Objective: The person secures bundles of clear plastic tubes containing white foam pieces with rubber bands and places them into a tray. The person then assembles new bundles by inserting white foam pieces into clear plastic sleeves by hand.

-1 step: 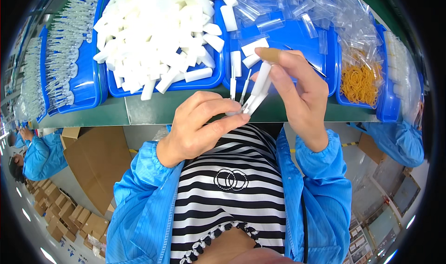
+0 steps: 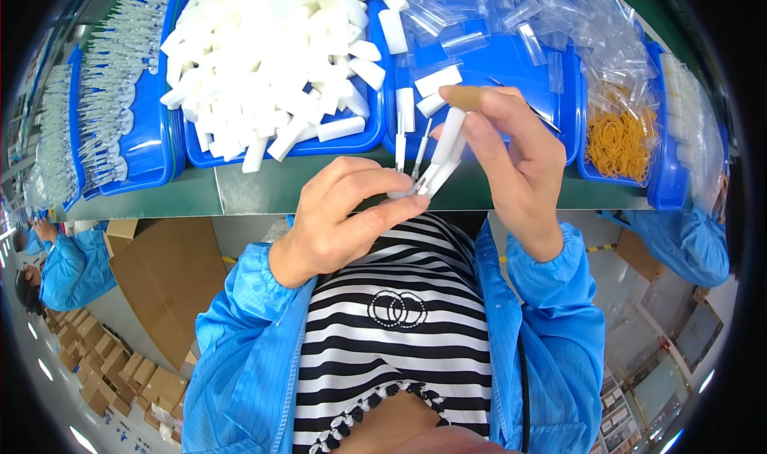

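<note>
Above the table's front edge, my left hand point(image 2: 339, 210) pinches the base of a small pronged part point(image 2: 422, 154) between thumb and fingers. Thin pale rods stick up from it, and its base is partly hidden by my fingertips. On its right side are white foam-like sleeves point(image 2: 449, 138), set at a slant. My right hand point(image 2: 511, 146) grips the upper end of one sleeve between thumb and index finger; a tan finger cover point(image 2: 463, 97) sits on the index finger. Just behind lie loose white pieces point(image 2: 406, 107) in a blue tray point(image 2: 479, 63).
A blue tray point(image 2: 371, 138) heaped with white pieces stands behind my left hand. Clear plastic sleeves point(image 2: 519, 15) and yellow rubber bands point(image 2: 619, 146) lie to the right. Rows of pronged parts point(image 2: 120, 79) fill trays at left. Co-workers point(image 2: 76, 266) sit at both sides.
</note>
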A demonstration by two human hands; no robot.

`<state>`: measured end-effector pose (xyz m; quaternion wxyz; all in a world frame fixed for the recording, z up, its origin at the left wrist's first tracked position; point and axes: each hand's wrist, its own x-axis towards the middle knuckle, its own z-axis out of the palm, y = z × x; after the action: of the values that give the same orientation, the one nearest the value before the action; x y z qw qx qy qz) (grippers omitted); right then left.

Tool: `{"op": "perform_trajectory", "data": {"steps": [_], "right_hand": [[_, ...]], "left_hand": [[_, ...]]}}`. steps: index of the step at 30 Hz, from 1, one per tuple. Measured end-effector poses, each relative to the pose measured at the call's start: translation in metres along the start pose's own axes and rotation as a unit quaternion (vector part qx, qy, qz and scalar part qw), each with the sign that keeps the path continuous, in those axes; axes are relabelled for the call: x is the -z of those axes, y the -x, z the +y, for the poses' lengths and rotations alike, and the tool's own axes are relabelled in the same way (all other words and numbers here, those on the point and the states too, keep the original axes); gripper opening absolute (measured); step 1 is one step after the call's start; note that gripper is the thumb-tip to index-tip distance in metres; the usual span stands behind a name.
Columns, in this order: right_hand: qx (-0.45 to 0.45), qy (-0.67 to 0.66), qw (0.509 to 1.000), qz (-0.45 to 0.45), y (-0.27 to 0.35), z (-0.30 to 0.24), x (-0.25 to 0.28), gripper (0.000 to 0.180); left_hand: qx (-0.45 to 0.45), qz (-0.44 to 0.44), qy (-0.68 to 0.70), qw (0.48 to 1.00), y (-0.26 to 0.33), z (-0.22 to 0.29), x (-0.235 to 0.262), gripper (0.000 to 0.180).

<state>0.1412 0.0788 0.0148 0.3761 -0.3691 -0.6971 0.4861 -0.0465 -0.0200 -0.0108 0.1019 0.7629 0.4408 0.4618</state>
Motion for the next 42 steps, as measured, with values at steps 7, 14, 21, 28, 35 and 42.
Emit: {"op": "perform_trajectory", "data": {"steps": [7,14,21,28,35,42], "right_hand": [[-0.087,-0.066,0.994,0.013,-0.005,-0.010,-0.002,0.014],[-0.023,0.035,0.999,0.011,0.003,0.000,-0.001,0.015],[0.095,0.075,0.991,-0.056,0.001,-0.003,0.000,0.011],[0.158,0.104,0.981,-0.041,0.013,0.003,-0.009,0.011],[0.143,0.089,0.985,-0.037,0.002,0.004,-0.008,0.015],[0.290,0.392,0.864,-0.129,-0.034,0.020,0.014,0.023]], "left_hand": [[-0.006,-0.006,-0.008,1.000,0.002,0.000,0.000,0.030],[0.004,0.007,0.003,1.000,0.001,0.000,-0.001,0.029],[0.056,0.076,0.045,0.995,0.003,0.000,-0.006,0.036],[0.076,0.093,0.050,0.991,0.005,-0.002,-0.008,0.040],[0.071,0.078,0.052,0.993,0.003,-0.001,-0.004,0.038],[0.076,0.087,0.003,0.993,0.004,0.003,0.003,0.038]]}}
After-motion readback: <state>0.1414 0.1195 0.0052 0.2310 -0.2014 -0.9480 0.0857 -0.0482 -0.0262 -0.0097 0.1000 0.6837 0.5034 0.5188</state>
